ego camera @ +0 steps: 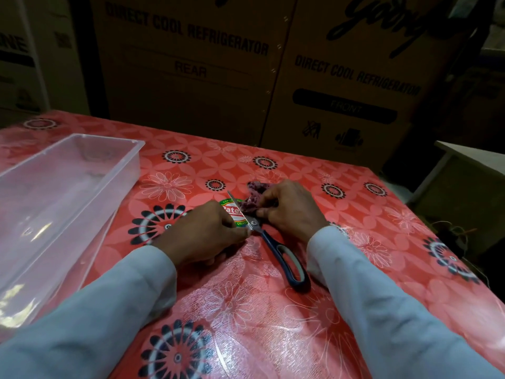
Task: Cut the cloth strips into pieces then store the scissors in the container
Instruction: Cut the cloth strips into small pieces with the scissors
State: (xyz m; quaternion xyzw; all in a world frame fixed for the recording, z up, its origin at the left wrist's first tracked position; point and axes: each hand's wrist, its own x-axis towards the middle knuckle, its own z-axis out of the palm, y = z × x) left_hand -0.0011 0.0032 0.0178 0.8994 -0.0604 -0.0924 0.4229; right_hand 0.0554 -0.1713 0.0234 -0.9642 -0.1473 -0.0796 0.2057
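Blue-handled scissors lie on the red flowered tablecloth, blades pointing away from me, handle loop near my right wrist. A small bunch of purple cloth strips sits just beyond the blades. My right hand pinches the cloth with its fingertips. My left hand rests curled on the table, fingertips touching the scissors near the pivot; what it grips is hidden. A clear plastic container stands to the left, with nothing visible inside.
Large cardboard refrigerator boxes stand close behind the table's far edge. A round green-and-red sticker is under the blades. A pale low surface and loose wires lie off the table's right side.
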